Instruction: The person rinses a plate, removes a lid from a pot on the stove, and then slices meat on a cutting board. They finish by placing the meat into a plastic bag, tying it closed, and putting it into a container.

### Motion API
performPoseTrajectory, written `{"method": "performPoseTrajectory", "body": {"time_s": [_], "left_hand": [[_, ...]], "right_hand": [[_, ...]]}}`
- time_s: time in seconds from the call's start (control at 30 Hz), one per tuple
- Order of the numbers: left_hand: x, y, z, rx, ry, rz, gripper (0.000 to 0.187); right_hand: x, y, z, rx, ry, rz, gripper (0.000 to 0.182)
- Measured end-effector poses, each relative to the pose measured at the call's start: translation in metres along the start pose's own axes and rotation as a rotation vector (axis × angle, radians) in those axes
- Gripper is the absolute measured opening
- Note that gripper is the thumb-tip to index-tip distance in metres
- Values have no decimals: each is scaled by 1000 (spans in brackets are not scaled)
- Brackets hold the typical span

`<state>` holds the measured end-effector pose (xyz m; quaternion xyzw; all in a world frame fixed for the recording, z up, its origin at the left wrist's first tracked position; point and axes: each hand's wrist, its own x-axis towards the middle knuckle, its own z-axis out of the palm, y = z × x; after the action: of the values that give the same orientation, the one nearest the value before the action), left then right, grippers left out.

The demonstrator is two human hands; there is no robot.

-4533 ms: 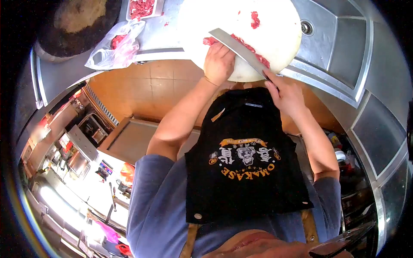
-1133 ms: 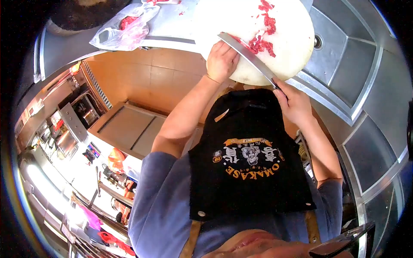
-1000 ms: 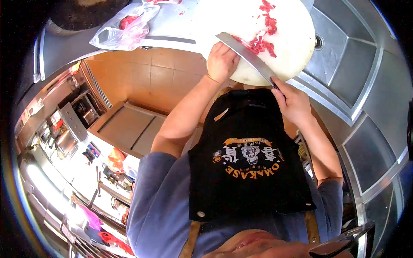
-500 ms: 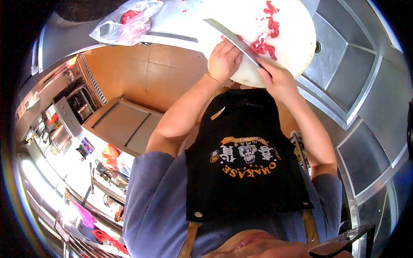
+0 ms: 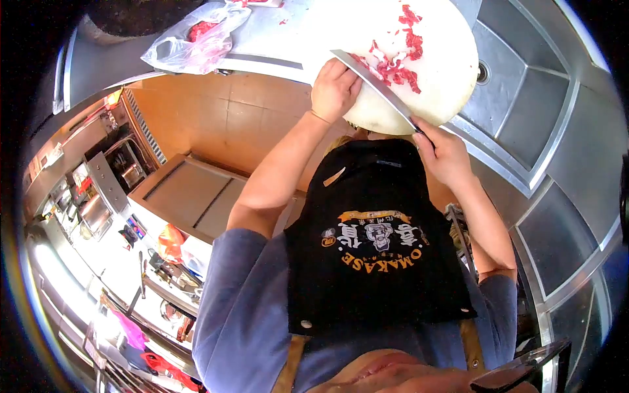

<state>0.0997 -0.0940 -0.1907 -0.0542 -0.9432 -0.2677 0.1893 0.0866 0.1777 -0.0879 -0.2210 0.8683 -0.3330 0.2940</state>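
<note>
My right hand is closed around the handle of a long knife, whose blade lies slantwise over the round white cutting board. Beside the blade's far end, my left hand rests at the board's left edge with its fingers curled together. What lies under those fingertips is hidden. Pieces of red meat are on the board just beyond the blade, and more strips run toward the top edge.
To the left, a clear plastic bag with red meat inside lies on the metal counter. A metal sink adjoins the board on the right. A cabinet stands at the lower left, near shelves of kitchen items.
My right hand has moved down and right, drawing the knife toward me. My left hand has shifted slightly left. More meat shows beyond the blade.
</note>
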Motion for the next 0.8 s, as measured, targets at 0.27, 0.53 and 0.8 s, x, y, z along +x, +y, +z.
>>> {"method": "performPoseTrajectory", "body": {"time_s": [0.27,0.53,0.8], "left_hand": [[-3,-1,4,-18,-14,-30,25],[1,0,2,-73,-15,-37,24],[0,-1,4,-68,45,-7,14]], "right_hand": [[11,1,11,-13,-16,20,33],[37,-1,18,89,-3,-11,35],[142,-9,30,141,105,-17,33]]}}
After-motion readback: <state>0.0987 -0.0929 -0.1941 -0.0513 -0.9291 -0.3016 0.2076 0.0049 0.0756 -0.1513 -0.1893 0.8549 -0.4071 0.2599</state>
